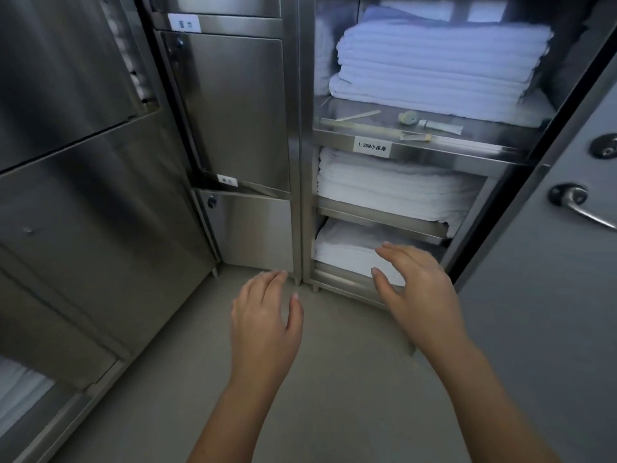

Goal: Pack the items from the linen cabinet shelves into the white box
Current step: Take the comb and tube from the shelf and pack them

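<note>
The lowest pile of folded white sheets (347,250) lies flat on the bottom shelf of the steel cabinet (298,128). Its long side runs left to right, and its folded edges face out. Two more piles (394,187) lie the same way on the shelves above. The right hand (417,289) is just in front of the lowest pile, fingers straight and a little apart. The left hand (263,312) hangs over the floor (334,379), fingers loose and close together, holding nothing.
</note>
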Demonstrator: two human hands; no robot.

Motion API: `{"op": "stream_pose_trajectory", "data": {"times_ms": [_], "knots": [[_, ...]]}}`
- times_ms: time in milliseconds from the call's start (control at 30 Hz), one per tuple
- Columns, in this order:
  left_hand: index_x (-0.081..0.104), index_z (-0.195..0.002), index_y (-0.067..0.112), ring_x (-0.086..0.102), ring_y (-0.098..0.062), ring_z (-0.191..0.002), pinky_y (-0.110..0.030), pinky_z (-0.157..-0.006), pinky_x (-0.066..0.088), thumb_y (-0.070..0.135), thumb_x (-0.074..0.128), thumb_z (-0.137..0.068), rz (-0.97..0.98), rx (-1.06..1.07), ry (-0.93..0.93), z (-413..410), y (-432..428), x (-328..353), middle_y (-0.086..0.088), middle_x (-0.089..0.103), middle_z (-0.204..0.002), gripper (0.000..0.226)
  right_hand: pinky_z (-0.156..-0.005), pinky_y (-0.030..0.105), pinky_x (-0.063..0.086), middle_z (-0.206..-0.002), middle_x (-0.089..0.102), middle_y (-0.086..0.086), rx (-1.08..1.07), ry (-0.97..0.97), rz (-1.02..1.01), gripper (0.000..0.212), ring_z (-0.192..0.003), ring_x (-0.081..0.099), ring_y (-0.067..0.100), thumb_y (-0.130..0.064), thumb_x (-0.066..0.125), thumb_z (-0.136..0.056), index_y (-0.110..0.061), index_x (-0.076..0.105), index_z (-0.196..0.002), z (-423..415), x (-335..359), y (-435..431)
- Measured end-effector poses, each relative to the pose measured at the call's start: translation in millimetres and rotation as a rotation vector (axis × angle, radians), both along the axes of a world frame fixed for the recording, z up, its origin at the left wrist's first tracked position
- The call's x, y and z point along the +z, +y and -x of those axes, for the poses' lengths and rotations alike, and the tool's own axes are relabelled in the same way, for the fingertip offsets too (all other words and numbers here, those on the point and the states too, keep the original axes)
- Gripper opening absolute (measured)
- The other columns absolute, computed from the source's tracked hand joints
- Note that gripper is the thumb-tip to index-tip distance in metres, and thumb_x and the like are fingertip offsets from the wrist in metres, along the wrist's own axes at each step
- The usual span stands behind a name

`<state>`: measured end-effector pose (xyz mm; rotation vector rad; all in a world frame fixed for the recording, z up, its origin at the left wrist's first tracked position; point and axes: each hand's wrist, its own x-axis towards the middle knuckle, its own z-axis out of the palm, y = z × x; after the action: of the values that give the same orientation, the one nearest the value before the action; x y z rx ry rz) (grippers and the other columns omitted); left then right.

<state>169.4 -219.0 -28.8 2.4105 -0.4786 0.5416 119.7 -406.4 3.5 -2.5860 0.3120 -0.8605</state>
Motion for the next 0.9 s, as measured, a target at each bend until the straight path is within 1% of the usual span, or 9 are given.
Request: {"op": "stream_pose_trajectory", "data": {"times_ms": [167,233,333,467,600,633,700,800,900], "knots": [[0.063,-0.110,0.006,0.059,-0.026,-0.104,-0.031,-0.090,0.036,0.031,0.039,-0.083,0.015,-0.103,0.016,-68.9,-27.8,-6.0,-0.007,0.066,-0.107,0.043,-0.086,0.032,0.042,-0.109,0.068,0.004,-0.073,0.018,-0.007,0.030,-0.101,0.060,0.024,-0.024,0.058,-0.077,-0.012,0.067,-0.103,-56.7,-1.0,-20.6],[0.063,-0.110,0.007,0.058,-0.024,-0.105,-0.030,-0.091,0.039,0.032,0.038,-0.084,0.028,-0.143,0.034,-88.9,-42.6,-10.5,-0.006,0.065,-0.108,0.043,-0.086,0.031,0.041,-0.109,0.068,0.004,-0.105,0.024,-0.008,0.028,-0.100,0.060,0.024,-0.022,0.060,-0.078,-0.011,0.067,-0.104,-73.0,-3.1,-34.2],[0.063,-0.108,0.007,0.054,-0.019,-0.103,-0.024,-0.091,0.035,0.031,0.040,-0.083,0.036,-0.196,0.024,-125.7,-71.0,-16.4,-0.005,0.065,-0.105,0.042,-0.086,0.028,0.039,-0.111,0.067,0.003,-0.165,0.039,-0.023,0.027,-0.102,0.059,0.024,-0.016,0.067,-0.079,-0.012,0.066,-0.106,-99.3,-6.3,-60.0],[0.063,-0.108,0.008,0.057,-0.022,-0.101,-0.029,-0.089,0.037,0.032,0.041,-0.083,0.050,-0.235,0.025,-175.0,-118.3,-17.9,-0.005,0.065,-0.105,0.041,-0.086,0.034,0.043,-0.110,0.067,0.005,-0.207,0.028,-0.031,0.028,-0.101,0.060,0.026,-0.015,0.068,-0.078,-0.010,0.066,-0.105,-142.0,-17.7,-105.8],[0.063,-0.107,0.005,0.060,-0.028,-0.100,-0.026,-0.090,0.038,0.031,0.041,-0.083,0.032,-0.274,-0.004,-231.6,-175.0,-18.9,-0.008,0.066,-0.106,0.042,-0.085,0.036,0.047,-0.107,0.068,0.008,-0.214,-0.013,-0.003,0.030,-0.098,0.063,0.028,-0.020,0.061,-0.076,-0.008,0.067,-0.103,-189.9,-25.4,-165.9],[0.063,-0.107,0.005,0.060,-0.029,-0.100,-0.027,-0.091,0.037,0.030,0.041,-0.083,0.031,-0.283,-0.004,-245.8,-190.1,-17.6,-0.009,0.066,-0.106,0.042,-0.085,0.037,0.047,-0.107,0.069,0.008,-0.214,-0.021,0.003,0.030,-0.097,0.063,0.028,-0.020,0.060,-0.076,-0.009,0.067,-0.102,-201.6,-24.8,-181.3],[0.064,-0.106,0.003,0.060,-0.031,-0.099,-0.032,-0.090,0.042,0.029,0.042,-0.082,0.033,-0.291,-0.009,-272.7,-219.7,-13.0,-0.011,0.066,-0.105,0.041,-0.084,0.037,0.049,-0.106,0.069,0.008,-0.221,-0.024,0.012,0.030,-0.097,0.063,0.028,-0.020,0.059,-0.075,-0.009,0.067,-0.102,-223.8,-21.3,-211.5],[0.064,-0.106,0.002,0.060,-0.031,-0.098,-0.039,-0.089,0.045,0.028,0.043,-0.082,0.024,-0.284,-0.025,-305.7,-256.3,-9.3,-0.011,0.066,-0.105,0.041,-0.085,0.033,0.047,-0.106,0.069,0.008,-0.227,-0.013,0.027,0.028,-0.097,0.062,0.028,-0.017,0.065,-0.076,-0.009,0.067,-0.103,-253.5,-20.6,-253.2],[0.064,-0.106,0.002,0.061,-0.030,-0.098,-0.035,-0.090,0.041,0.029,0.043,-0.082,0.016,-0.267,-0.056,-334.7,-282.0,-9.7,-0.012,0.067,-0.104,0.041,-0.086,0.037,0.047,-0.104,0.069,0.010,-0.246,-0.031,0.038,0.026,-0.095,0.063,0.030,-0.015,0.067,-0.076,-0.007,0.068,-0.101,-279.8,-21.8,-285.4]]}}
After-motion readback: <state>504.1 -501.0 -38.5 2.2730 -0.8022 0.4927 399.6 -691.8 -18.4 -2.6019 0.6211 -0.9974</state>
